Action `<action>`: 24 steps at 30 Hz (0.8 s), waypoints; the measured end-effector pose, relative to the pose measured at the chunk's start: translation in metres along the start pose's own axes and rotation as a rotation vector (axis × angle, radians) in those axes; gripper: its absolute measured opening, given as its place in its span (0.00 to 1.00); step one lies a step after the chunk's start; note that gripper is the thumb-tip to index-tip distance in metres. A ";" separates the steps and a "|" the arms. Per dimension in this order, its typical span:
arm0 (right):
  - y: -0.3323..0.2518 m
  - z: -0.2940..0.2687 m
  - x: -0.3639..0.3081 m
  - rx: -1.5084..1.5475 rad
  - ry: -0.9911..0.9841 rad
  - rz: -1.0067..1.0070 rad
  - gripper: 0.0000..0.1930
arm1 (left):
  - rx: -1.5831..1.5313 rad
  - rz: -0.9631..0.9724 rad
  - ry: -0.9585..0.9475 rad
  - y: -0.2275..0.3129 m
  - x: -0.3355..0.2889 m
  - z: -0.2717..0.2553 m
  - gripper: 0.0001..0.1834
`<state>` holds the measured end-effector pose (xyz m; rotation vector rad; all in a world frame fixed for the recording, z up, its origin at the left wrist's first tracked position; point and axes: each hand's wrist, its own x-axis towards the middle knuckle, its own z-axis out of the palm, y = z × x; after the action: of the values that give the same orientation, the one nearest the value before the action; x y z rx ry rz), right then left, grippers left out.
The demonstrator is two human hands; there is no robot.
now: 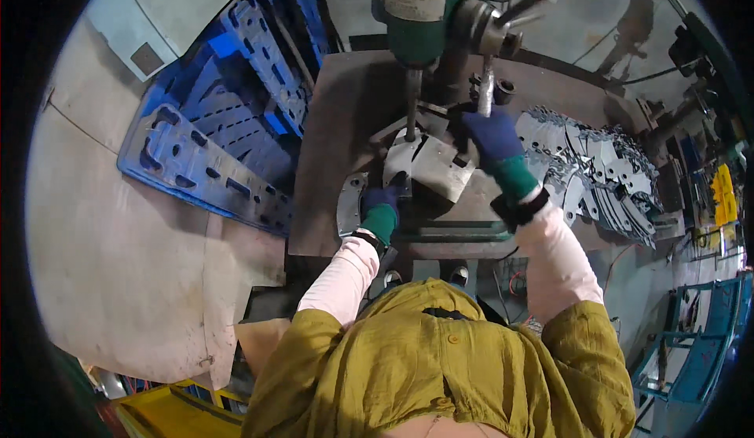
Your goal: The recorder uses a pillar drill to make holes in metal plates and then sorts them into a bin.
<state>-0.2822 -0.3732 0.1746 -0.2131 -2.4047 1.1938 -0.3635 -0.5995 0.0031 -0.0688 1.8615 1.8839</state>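
Observation:
A green drill press (416,21) stands over the worktable, its spindle (414,92) reaching down to a shiny metal plate (398,159). My left hand (382,202), in a blue glove with a green cuff, grips the near edge of this plate; some of its fingers are hidden. Beside the plate lies a wider bent metal piece (441,169), part of the support under the drill. My right hand (495,138), gloved alike, is wrapped round the feed lever (487,88) of the press. A curved metal plate with holes (351,206) rests just left of my left hand.
On the table's right side lies a heap of curved metal plates (605,167) among metal shavings (550,120). Blue plastic pallets (208,167) lean at the left, near a pale cabinet (169,6). A green bar (452,232) runs along the table's front edge (330,243).

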 end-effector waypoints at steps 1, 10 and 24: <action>-0.018 -0.007 -0.019 0.201 -0.091 0.045 0.16 | -0.096 0.027 -0.089 0.017 -0.019 0.010 0.24; -0.173 -0.080 0.024 1.622 -0.360 0.244 0.26 | 0.294 0.051 -0.056 0.047 -0.021 0.004 0.24; 0.035 -0.091 -0.136 0.827 0.229 0.654 0.18 | 0.418 0.164 0.170 -0.024 -0.030 -0.128 0.32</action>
<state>-0.1221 -0.3305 0.1513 -0.8382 -1.4923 2.1859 -0.3663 -0.7316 -0.0174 0.0673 2.4060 1.5892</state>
